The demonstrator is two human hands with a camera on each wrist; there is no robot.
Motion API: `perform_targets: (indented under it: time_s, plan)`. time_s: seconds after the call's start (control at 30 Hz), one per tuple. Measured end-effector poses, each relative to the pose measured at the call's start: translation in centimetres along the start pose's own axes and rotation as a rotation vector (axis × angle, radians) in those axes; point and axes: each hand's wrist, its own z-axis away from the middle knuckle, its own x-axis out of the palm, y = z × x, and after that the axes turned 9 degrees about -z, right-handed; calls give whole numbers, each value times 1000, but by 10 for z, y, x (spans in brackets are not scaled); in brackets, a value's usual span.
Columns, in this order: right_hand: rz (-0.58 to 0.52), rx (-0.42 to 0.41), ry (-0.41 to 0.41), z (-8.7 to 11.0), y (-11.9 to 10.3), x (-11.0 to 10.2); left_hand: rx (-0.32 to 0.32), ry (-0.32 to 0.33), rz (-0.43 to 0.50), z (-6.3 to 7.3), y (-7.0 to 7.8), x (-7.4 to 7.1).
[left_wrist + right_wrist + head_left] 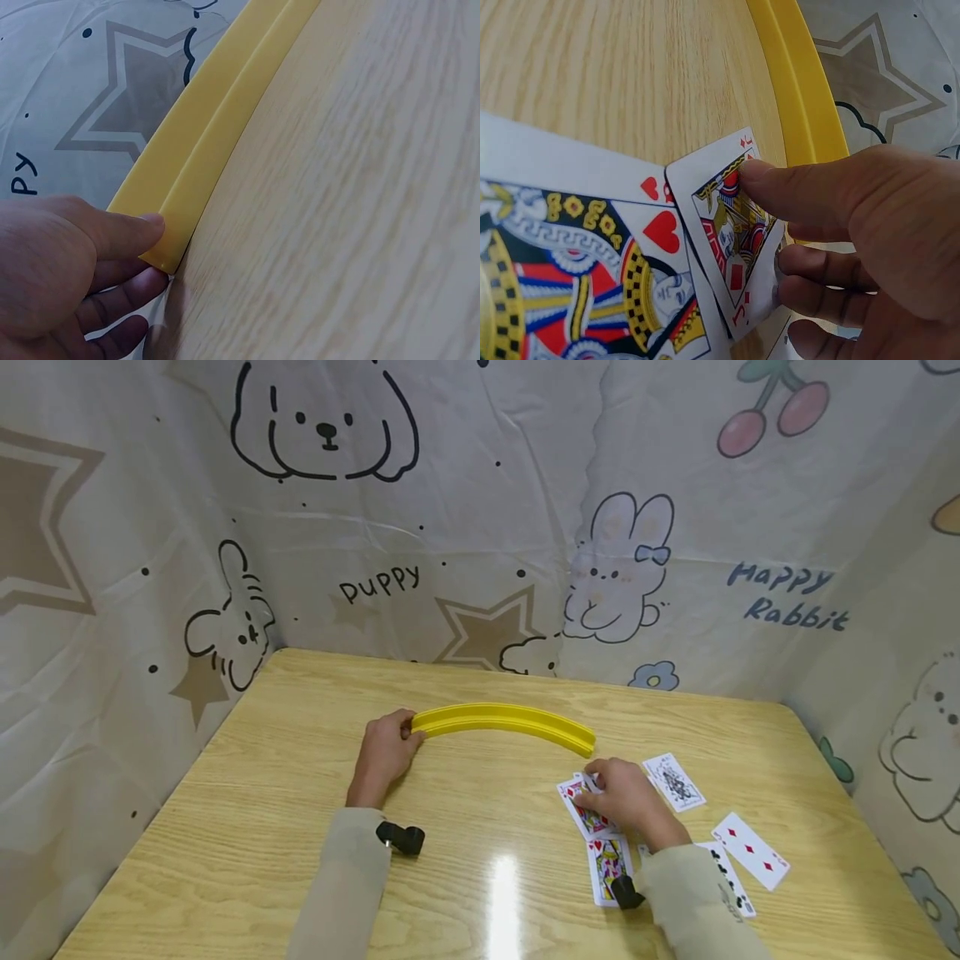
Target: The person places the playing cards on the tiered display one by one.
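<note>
My left hand pinches the left end of a curved yellow card holder, a long grooved strip. In the left wrist view the thumb lies on top of the yellow strip and the other fingers are around its end. To the right, my right hand grips a diamond face card between thumb and fingers. That card is tilted, just short of the holder's right end. Beside it lies a heart face card, face up, large in the right wrist view.
Right of the right hand lie a joker, a diamond card and a club card, partly under the sleeve. The wooden table ends at a printed cloth behind and at both sides.
</note>
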Motion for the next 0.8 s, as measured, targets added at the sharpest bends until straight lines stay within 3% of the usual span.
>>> perform_targets:
  time_s: [0.47,0.8]
  plan:
    - [-52,66,6,-3,-3,0,-17,11,-1,-2,-1,4]
    - [-80,61,32,-2,-6,1,-16,9,-4,-1,-3,4]
